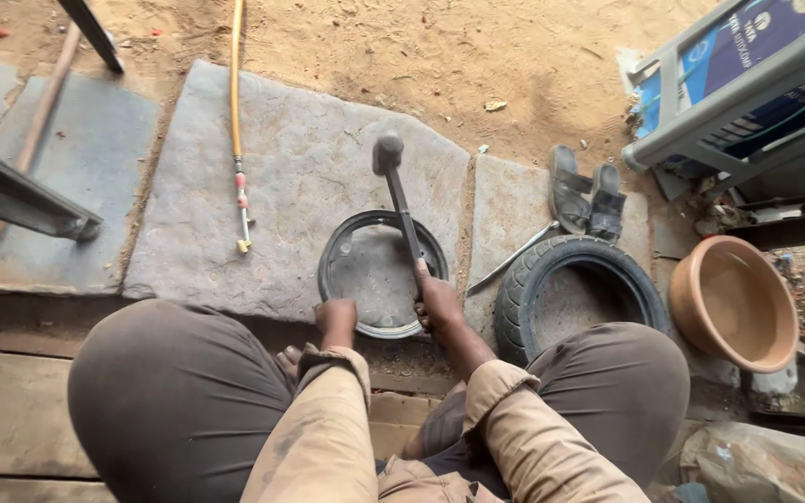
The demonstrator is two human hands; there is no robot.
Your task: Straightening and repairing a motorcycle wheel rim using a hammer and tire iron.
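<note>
Fingers of the right hand [436,300] clamp the dark metal hammer [397,191], while left hand [335,319] fingers grip the round black metal wheel rim [342,240] lying flat on the grey stone slab [281,158]; steady strikes likely need a firmly pinned rim.

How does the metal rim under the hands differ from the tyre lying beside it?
The rim is thin, smooth dark metal; the tyre is thick black rubber with tread. The rim is held by the left hand with the hammer in the right hand over it; the tyre lies untouched. The rim lies wholly on the stone slab; the tyre is partly hidden by a knee. Both are round, open-centred rings lying flat.
</note>
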